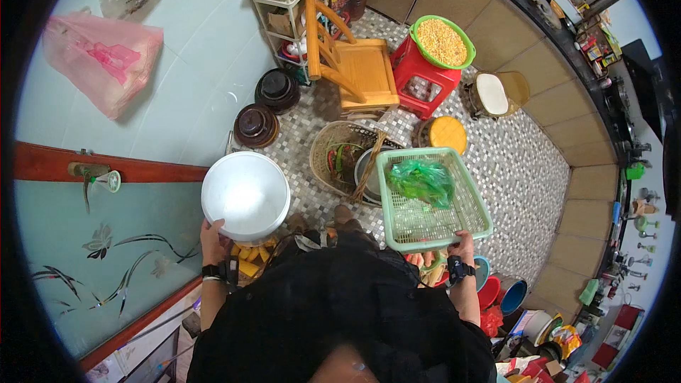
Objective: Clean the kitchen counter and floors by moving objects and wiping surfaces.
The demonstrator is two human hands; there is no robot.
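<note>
My left hand grips the near rim of a round white basin, thumb over the edge. Nothing shows inside the basin. On the other side, my right hand holds the near corner of a light green plastic basket. A green plastic bag lies in that basket; what it contains is unclear. Between the two vessels, a woven basket stands on the floor with red and green vegetables and a metal pot in it.
Ahead are a wooden chair and a red plastic stool bearing a green bowl of corn kernels. Dark lidded jars line the left wall by a glass door. Buckets stand at right, and a round stool beyond the basket.
</note>
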